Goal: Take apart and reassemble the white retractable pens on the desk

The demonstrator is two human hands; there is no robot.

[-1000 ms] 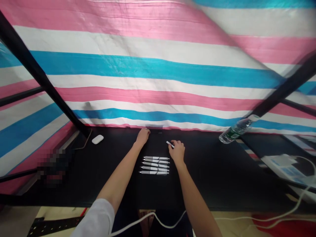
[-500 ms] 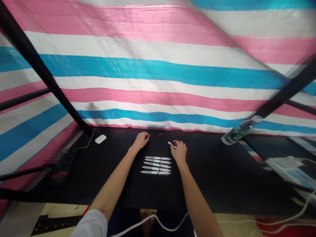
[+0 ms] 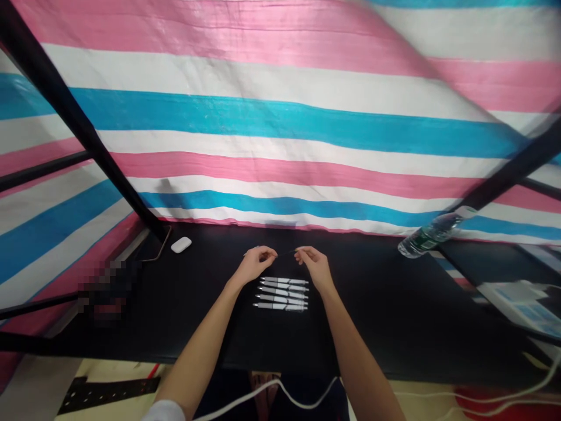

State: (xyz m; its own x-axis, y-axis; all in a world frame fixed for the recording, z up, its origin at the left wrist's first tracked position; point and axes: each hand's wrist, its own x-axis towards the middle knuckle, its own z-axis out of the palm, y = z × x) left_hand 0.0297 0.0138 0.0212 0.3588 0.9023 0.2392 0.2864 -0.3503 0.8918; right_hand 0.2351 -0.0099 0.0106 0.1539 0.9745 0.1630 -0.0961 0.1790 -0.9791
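Above the row of pens, my left hand (image 3: 258, 263) is closed in a pinch at the table. A small pale end shows at its far left side, too little to name. Facing it, my right hand (image 3: 314, 266) pinches a thin dark stick-like piece (image 3: 287, 253) that spans the gap between my fingertips. Whether the left fingers also grip this piece, I cannot tell. Just below both hands lie several white and grey pens (image 3: 284, 296), side by side, their tips pointing left.
A white rounded case (image 3: 181, 244) lies at the back left of the black table (image 3: 372, 327). At the back right a clear water bottle (image 3: 427, 237) leans over. White cables (image 3: 272, 383) hang across the front, and a striped sheet (image 3: 280, 134) closes off the back.
My right hand has moved up and its fingertips now point toward the left hand. The white pen part it held no longer shows there. My left hand has come slightly nearer me.
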